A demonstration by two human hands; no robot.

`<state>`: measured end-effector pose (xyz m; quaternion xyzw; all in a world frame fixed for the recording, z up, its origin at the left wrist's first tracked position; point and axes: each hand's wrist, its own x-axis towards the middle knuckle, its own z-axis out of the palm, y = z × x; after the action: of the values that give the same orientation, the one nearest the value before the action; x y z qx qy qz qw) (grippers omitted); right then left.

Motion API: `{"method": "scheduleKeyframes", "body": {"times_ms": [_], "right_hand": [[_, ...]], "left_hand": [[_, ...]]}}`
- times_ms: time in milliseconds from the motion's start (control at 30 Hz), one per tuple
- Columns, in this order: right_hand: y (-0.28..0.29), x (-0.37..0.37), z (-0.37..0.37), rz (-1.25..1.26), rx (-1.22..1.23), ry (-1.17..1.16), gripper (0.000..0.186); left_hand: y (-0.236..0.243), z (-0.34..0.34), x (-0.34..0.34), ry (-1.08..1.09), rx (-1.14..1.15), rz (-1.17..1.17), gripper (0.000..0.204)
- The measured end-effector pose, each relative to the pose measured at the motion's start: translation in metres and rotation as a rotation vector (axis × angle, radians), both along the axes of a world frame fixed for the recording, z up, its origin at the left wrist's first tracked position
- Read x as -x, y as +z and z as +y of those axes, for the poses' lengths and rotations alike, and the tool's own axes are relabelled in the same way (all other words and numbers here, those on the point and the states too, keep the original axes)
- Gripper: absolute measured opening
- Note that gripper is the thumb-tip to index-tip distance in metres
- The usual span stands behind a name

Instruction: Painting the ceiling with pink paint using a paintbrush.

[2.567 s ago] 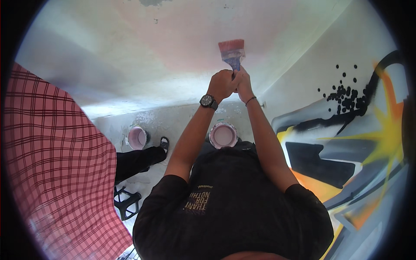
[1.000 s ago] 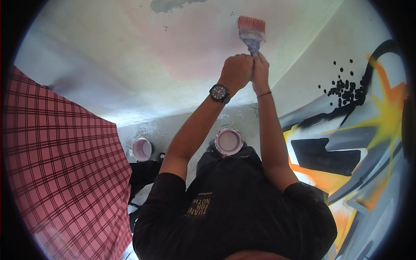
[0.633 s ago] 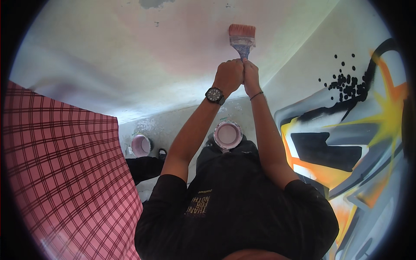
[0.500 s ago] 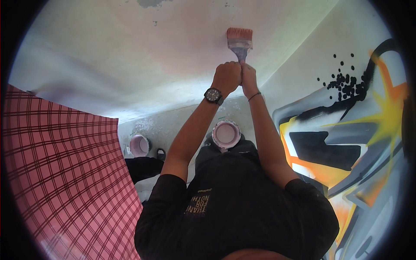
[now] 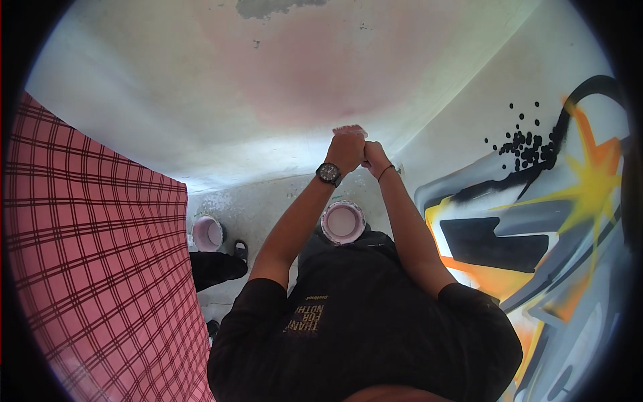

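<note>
I grip a wide paintbrush (image 5: pixel 348 129) with both hands low on the pale wall (image 5: pixel 301 74), just below a soft pink patch of paint. My left hand (image 5: pixel 345 153), wearing a watch, is closed round the handle and hides most of it. My right hand (image 5: pixel 375 155), with a thin dark band at the wrist, is closed on the handle just beside it. The pinkish bristles show above my knuckles. Below my hands, a bucket (image 5: pixel 343 230) with pale pink paint sits between my dark-clothed legs.
Pink checked fabric (image 5: pixel 100 254) fills the left side. Another paint bucket (image 5: pixel 207 233) stands beside another person's dark-trousered leg (image 5: pixel 218 268) and sandal (image 5: pixel 241 249). A wall with black, grey, yellow and orange graffiti (image 5: pixel 509 241) runs along my right. Bare plaster shows at the top (image 5: pixel 274 7).
The brush and both my hands have moved down from the upper wall to its lower part, bristles now low beside my knuckles. The pink patch above looks more visible.
</note>
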<state>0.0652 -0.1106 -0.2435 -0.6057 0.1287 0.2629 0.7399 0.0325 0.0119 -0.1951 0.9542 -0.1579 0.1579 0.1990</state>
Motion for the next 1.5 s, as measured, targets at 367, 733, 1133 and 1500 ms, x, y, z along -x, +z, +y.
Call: {"method": "scheduleKeyframes", "body": {"times_ms": [367,733,1133,1500], "right_hand": [[0.071,-0.014,0.001,-0.322,0.17,-0.131,0.025],[0.283,-0.014,0.022,-0.866,0.151,-0.305,0.029],[0.39,-0.014,0.031,-1.039,-0.236,-0.298,0.025],[0.405,0.001,-0.011,-1.375,0.455,-0.475,0.018]], "left_hand": [[0.051,-0.005,0.003,0.058,0.031,0.081,0.016],[0.24,0.008,-0.02,-0.004,0.474,-0.112,0.03],[0.354,0.015,-0.018,-0.097,0.472,-0.318,0.031],[0.373,-0.028,-0.045,-0.544,0.911,0.23,0.036]]}}
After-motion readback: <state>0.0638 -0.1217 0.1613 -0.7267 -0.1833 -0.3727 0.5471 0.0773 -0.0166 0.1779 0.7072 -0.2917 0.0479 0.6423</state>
